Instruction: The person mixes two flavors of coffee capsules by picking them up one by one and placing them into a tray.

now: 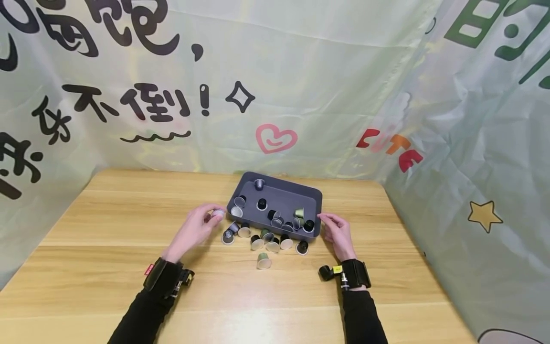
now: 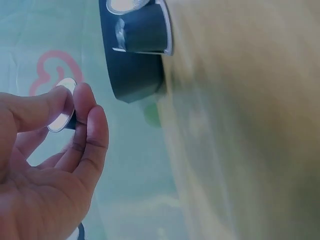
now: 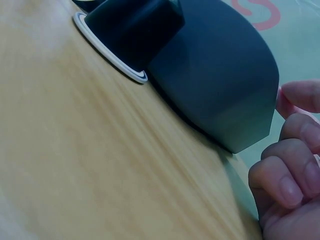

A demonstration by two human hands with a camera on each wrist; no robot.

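My left hand (image 1: pixel 198 228) pinches a coffee capsule (image 2: pixel 61 121) between thumb and fingers, its pale lid turned toward the thumb. It is held up beside the left end of a dark grey tray (image 1: pixel 283 191). At the tray's right end, my right hand (image 1: pixel 338 234) holds the rim by the thumb and index finger, with its other fingers curled in the right wrist view. Several capsules lie inside the tray, among them a green one (image 1: pixel 299 213) and a black one (image 1: pixel 261 204).
Along the tray's front side, more capsules are scattered on the wooden table (image 1: pixel 129 215), including a green one (image 1: pixel 263 261) closest to me and a black one (image 1: pixel 302 247) at right. A printed cloth (image 1: pixel 326 86) hangs behind the table and along its right side.
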